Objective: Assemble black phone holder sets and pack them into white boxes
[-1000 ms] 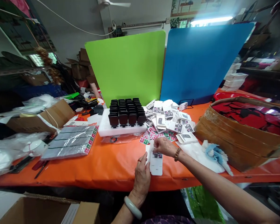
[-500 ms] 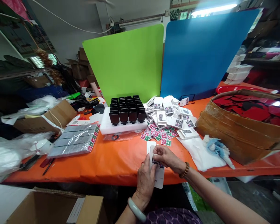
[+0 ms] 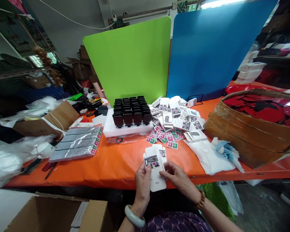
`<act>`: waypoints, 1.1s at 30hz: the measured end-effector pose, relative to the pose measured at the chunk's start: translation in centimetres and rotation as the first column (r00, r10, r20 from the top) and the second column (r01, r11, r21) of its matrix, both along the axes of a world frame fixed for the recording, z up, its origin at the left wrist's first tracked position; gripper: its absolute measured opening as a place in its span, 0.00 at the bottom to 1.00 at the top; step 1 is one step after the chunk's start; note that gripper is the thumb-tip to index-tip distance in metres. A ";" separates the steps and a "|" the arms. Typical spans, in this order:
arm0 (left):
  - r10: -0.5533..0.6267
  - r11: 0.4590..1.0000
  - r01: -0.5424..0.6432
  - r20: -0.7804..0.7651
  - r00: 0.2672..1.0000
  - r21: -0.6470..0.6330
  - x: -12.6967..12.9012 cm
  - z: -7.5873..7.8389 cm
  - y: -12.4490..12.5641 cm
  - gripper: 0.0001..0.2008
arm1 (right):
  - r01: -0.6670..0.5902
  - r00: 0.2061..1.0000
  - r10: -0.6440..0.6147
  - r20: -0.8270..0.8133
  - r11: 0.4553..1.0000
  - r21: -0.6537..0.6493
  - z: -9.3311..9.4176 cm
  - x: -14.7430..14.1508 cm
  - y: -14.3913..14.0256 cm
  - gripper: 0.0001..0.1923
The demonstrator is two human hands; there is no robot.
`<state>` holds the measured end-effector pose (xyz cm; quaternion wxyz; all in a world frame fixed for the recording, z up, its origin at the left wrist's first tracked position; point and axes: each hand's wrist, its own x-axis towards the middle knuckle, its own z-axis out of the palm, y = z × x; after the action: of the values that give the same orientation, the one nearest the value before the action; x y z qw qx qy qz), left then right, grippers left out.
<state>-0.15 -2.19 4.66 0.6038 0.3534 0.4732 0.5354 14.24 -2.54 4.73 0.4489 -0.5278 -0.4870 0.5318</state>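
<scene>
Left hand (image 3: 142, 178): fingers clamped on the left edge of a flat white carton (image 3: 156, 169), thumb on its printed face; pale bangle (image 3: 134, 217) on the wrist.
Right hand (image 3: 176, 176): fingers pinched on the carton's right edge; bead bracelet (image 3: 201, 200) on the wrist.
Flat white carton: unfolded, held between both hands at the near edge of the tabletop (image 3: 116, 164), flaps pointing away from the person.
Tabletop: covered in orange sheet.
Foam tray (image 3: 128, 129): white, beyond the carton, holding rows of upright black pieces (image 3: 131, 111).
Carton pile (image 3: 178, 117): loose white cartons, right of the tray.
Stickers (image 3: 164, 139): small pink and green squares, scattered between pile and held carton.
Plastic-wrapped pack (image 3: 76, 143): grey, left of the tray.
Cloth (image 3: 223, 151): pale blue, on a white sheet to the right.
Large box (image 3: 253, 125): brown, far right, holding red and black pieces.
Backboards: green panel (image 3: 128, 58) and blue panel (image 3: 207, 51), standing upright behind the tray and pile.
Open cardboard box (image 3: 55, 214): lower left, below the tabletop edge.
</scene>
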 end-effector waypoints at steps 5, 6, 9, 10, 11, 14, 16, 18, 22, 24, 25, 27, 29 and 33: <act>0.036 0.999 -0.036 0.013 0.999 -0.028 0.5 -0.3 -0.8 0.23 | -0.133 0.940 0.082 -0.331 0.982 -0.135 -2.0 0.1 -1.4 0.18; 0.057 0.998 -0.057 -0.019 0.998 -0.015 0.3 -0.5 -1.1 0.26 | -0.149 0.941 0.097 -0.325 0.979 -0.141 -2.3 0.2 -1.7 0.18; 0.075 0.997 -0.072 -0.123 0.990 0.026 -0.3 -1.3 -2.1 0.31 | -0.139 0.973 0.120 -0.198 0.986 -0.090 -3.5 0.7 -3.0 0.16; 0.053 0.998 -0.049 -0.149 0.987 0.029 -0.6 -1.6 -2.5 0.30 | -0.099 0.988 0.093 -0.123 0.994 -0.043 -3.9 0.8 -3.5 0.19; 0.022 0.999 -0.017 -0.171 0.985 0.028 -0.8 -2.0 -2.9 0.29 | -0.053 0.997 0.053 -0.048 0.999 0.012 -4.3 1.0 -4.0 0.23; -0.082 0.995 0.091 -0.219 0.972 0.033 -1.3 -3.3 -4.2 0.26 | 0.009 0.997 -0.017 0.075 0.995 0.102 -5.4 1.3 -5.4 0.27; -0.152 0.987 0.162 -0.243 0.958 0.020 -1.5 -4.0 -4.8 0.25 | 0.007 0.999 -0.010 0.048 0.998 0.068 -5.7 1.3 -6.3 0.23; -0.229 0.973 0.228 -0.250 0.941 -0.033 -1.7 -4.6 -5.3 0.25 | -0.007 0.999 0.007 -0.031 1.000 0.002 -5.7 1.2 -7.0 0.20; -0.408 0.910 0.381 -0.188 0.893 -0.165 -2.5 -4.6 -6.0 0.24 | -0.106 0.977 0.081 -0.200 0.987 -0.117 -4.6 0.8 -8.1 0.16; -0.437 0.895 0.399 -0.215 0.873 -0.201 -2.8 -4.1 -6.1 0.23 | -0.141 0.976 0.115 -0.184 0.980 -0.138 -4.1 0.6 -8.3 0.17; -0.428 0.900 0.384 -0.254 0.867 -0.208 -3.0 -3.8 -6.1 0.23 | -0.142 0.982 0.122 -0.142 0.980 -0.136 -4.0 0.4 -8.3 0.17; -0.390 0.920 0.343 -0.335 0.858 -0.192 -3.1 -3.1 -5.9 0.23 | -0.111 0.993 0.106 -0.045 0.988 -0.107 -3.9 0.1 -8.0 0.18; -0.351 0.936 0.311 -0.360 0.864 -0.165 -3.1 -2.7 -5.5 0.21 | -0.067 0.997 0.065 -0.030 0.995 -0.073 -3.9 -0.1 -7.3 0.18; -0.244 0.963 0.212 -0.208 0.947 -0.165 -2.7 -2.5 -4.4 0.21 | -0.112 0.961 0.082 -0.263 0.988 -0.103 -4.0 -0.1 -5.5 0.17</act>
<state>-2.86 -6.62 2.12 0.6274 0.4208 0.5313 0.3834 14.16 -8.01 0.74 0.4502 -0.4550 -0.4179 0.6447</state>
